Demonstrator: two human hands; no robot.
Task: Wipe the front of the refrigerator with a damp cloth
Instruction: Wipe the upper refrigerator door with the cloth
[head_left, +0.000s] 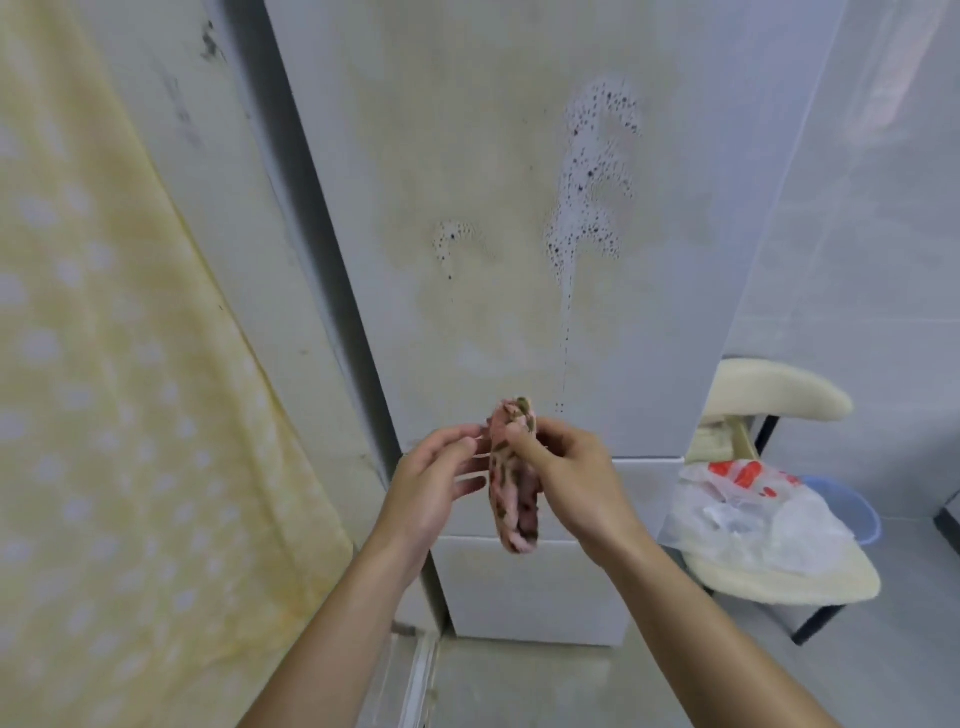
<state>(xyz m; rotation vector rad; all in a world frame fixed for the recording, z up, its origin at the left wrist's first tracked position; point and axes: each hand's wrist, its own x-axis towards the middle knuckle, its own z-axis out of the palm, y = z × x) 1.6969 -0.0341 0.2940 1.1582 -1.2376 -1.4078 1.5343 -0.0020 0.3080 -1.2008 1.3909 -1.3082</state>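
The right hand (566, 478) pinches the top of a bunched pink patterned cloth (511, 493) between thumb and curled fingers, before the lower edge of the refrigerator (467, 182) door. The left hand (436, 483) touches the cloth's side, fingers straight and slightly spread. Foam patches (592, 171) cling to the door above.
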